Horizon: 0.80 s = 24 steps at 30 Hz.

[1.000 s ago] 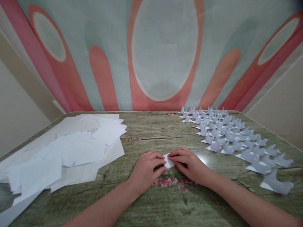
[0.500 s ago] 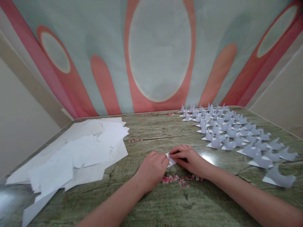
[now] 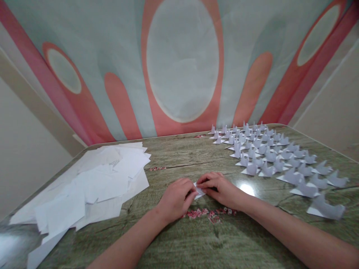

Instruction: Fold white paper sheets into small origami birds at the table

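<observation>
A small folded piece of white paper (image 3: 199, 192) lies on the table between my two hands, partly covered by fingers. My left hand (image 3: 178, 198) is closed at its left edge, with thumb and fingers bent around that side. From the right, my right hand (image 3: 215, 186) pinches and presses the paper with its fingertips. Exactly how the paper is folded is hidden by the fingers. Several folded white paper birds (image 3: 291, 175) stand in rows on the right of the table.
On the left is a spread, overlapping pile of white paper sheets (image 3: 103, 183). The wood-patterned table (image 3: 179, 157) has pink blossom prints and ends at a wall covering (image 3: 182, 67) with coral shapes. The nearest paper bird (image 3: 327, 207) stands beyond my right forearm.
The view has shifted slightly. My left thumb now shows apart from the curled fingers at the paper's edge. My right hand stays on the paper.
</observation>
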### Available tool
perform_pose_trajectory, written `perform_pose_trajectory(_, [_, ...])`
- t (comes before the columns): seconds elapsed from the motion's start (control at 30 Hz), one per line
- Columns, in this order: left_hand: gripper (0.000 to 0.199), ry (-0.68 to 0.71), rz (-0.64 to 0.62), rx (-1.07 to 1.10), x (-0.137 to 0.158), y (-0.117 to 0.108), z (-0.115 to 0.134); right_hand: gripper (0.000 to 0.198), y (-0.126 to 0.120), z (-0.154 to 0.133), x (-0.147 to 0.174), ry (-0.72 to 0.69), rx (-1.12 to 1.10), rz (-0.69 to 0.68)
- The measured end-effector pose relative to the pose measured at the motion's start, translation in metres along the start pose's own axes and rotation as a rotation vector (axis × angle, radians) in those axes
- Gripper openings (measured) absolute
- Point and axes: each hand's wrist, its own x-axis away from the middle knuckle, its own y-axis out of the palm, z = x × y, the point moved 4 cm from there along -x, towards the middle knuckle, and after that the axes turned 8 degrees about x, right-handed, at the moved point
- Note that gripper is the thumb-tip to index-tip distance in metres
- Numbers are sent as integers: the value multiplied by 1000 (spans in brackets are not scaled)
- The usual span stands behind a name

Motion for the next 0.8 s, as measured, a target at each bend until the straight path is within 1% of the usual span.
perform_pose_trajectory(0.1, [9, -47, 49, 118, 0, 1, -5, 22, 0, 0, 0, 0, -3, -3])
perform_pose_trajectory(0.17, [10, -77, 74, 160, -1, 2, -6, 22, 0, 0, -1, 4, -6, -4])
perform_pose_trajectory(0.3, [10, -127, 116, 171, -1, 5, -7, 19, 2, 1, 0, 13, -24, 20])
perform_pose_trajectory(0.5, [11, -139, 145, 162, -1, 7, -7, 14, 1, 2, 1, -15, -30, 44])
perform_pose_trajectory(0.6, [10, -152, 148, 150, -2, 7, -7, 17, -1, 1, 1, -50, -10, 19])
perform_pose_trajectory(0.73, [11, -156, 151, 155, -1, 6, -8, 24, -5, -6, 3, -138, 45, -50])
perform_pose_trajectory(0.8, [12, -151, 149, 163, -1, 6, -9, 25, -6, -11, 5, -162, 80, -46])
